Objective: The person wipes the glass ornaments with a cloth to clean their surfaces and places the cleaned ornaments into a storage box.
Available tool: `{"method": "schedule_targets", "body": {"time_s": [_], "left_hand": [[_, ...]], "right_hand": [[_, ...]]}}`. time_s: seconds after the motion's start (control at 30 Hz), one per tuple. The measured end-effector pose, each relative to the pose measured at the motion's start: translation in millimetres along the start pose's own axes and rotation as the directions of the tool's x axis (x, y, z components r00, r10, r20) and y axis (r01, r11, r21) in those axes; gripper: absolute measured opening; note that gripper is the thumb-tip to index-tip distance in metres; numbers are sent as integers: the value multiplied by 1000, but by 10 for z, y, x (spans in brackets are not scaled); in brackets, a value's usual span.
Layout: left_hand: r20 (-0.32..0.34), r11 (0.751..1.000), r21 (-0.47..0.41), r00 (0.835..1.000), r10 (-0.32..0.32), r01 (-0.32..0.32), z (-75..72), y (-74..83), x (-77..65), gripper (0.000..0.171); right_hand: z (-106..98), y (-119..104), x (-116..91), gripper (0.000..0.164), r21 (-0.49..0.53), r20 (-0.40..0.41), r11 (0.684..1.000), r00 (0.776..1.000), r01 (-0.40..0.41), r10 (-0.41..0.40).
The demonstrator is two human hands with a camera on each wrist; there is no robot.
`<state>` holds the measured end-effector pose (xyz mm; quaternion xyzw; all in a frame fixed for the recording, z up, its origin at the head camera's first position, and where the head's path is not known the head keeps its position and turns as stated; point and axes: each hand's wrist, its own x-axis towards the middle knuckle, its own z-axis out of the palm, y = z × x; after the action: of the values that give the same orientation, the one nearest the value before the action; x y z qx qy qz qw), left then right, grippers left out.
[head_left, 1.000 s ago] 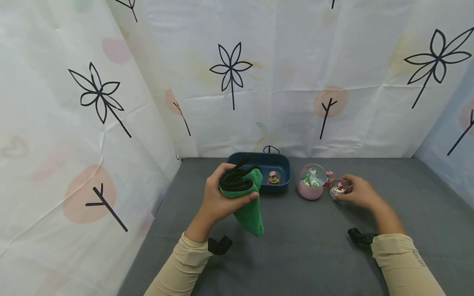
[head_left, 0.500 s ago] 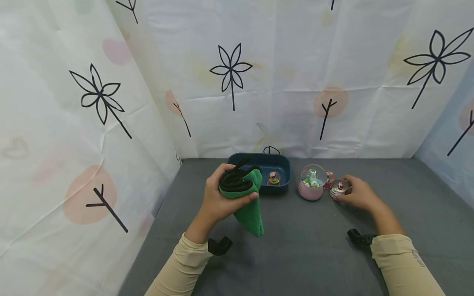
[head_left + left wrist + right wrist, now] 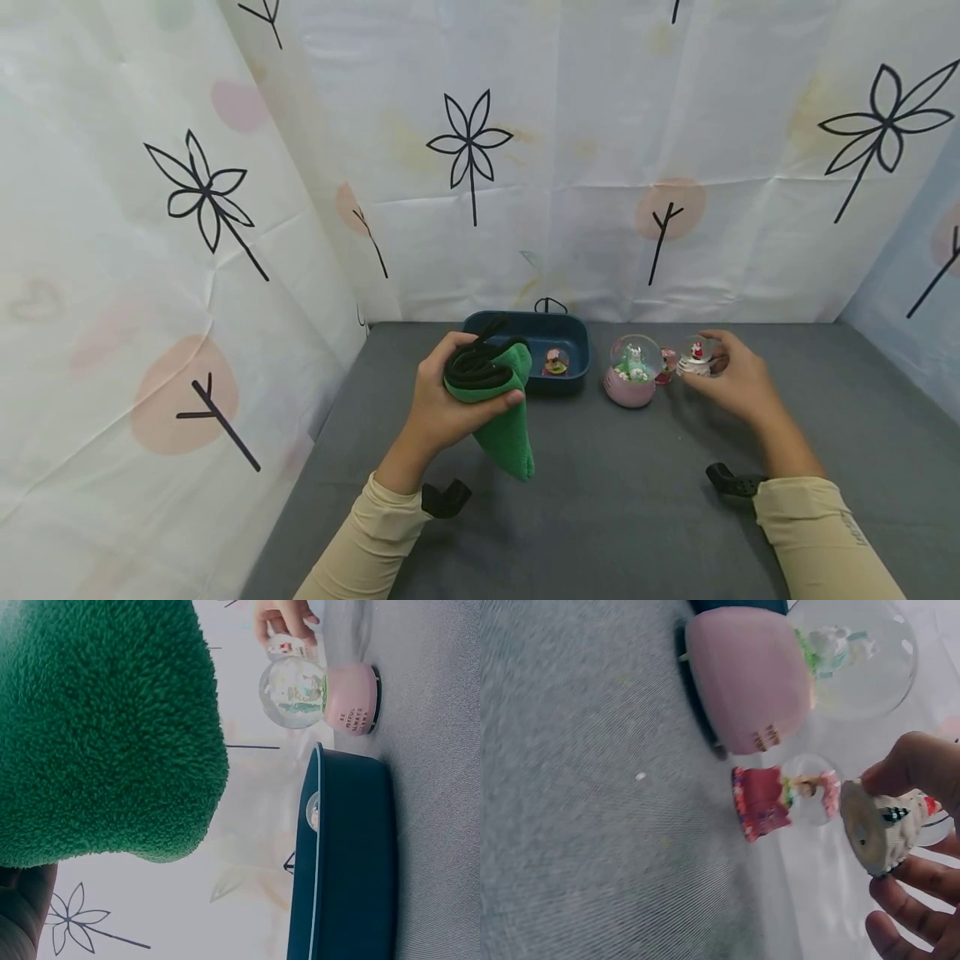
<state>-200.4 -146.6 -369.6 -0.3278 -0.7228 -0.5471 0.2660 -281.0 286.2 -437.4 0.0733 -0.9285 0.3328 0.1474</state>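
Observation:
My left hand [image 3: 435,412] grips a green fuzzy cloth [image 3: 508,437] together with a coiled black cord [image 3: 478,371], left of centre above the table. In the left wrist view the cloth [image 3: 112,735] fills the upper left. Thumb and fingers of my right hand [image 3: 742,387] pinch a small snow globe [image 3: 695,357] with a red figure inside and a white base. Its underside [image 3: 864,829] shows in the right wrist view, raised off the table. Just left of it stand a small snow globe on a red base [image 3: 763,799] and a large pink-based snow globe [image 3: 630,390].
A dark blue tray [image 3: 576,379] stands at the back of the grey table [image 3: 600,517], partly hidden by the cord and cloth. Inside it sits another small snow globe [image 3: 556,362]. Behind rises a white printed curtain [image 3: 570,167].
My right hand has lifted the small white-based snow globe up from the table and tilted it more upright. The left hand, cloth and cord have stayed in place.

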Motion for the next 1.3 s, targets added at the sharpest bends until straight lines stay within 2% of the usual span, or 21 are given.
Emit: {"method": "schedule_targets", "body": {"time_s": [0.2,0.47,0.6,0.8,1.03,1.3], "left_hand": [[-4,1000,0,1000,3,-3,0,-1,-2,64],[6,1000,-4,1000,4,-3,-1,7,3,64],[7,1000,-2,1000,11,-11,4,-6,3,65],[6,1000,1,1000,19,-19,9,-14,3,65],[11,1000,-6,1000,13,-13,11,-7,-6,63],[14,1000,-3,1000,22,-21,31,-8,-7,64]], "right_hand": [[-66,-159,-26,79,-6,-57,1000,998,25,-25],[-193,-400,-37,113,72,-72,992,993,99,-94],[-247,-558,-77,109,82,-78,983,984,165,-159],[-283,-779,-133,101,184,-134,941,955,285,-263],[-294,-1009,-225,94,217,-193,904,924,369,-330],[-206,-1287,-337,90,240,-202,857,887,456,-416]]}}
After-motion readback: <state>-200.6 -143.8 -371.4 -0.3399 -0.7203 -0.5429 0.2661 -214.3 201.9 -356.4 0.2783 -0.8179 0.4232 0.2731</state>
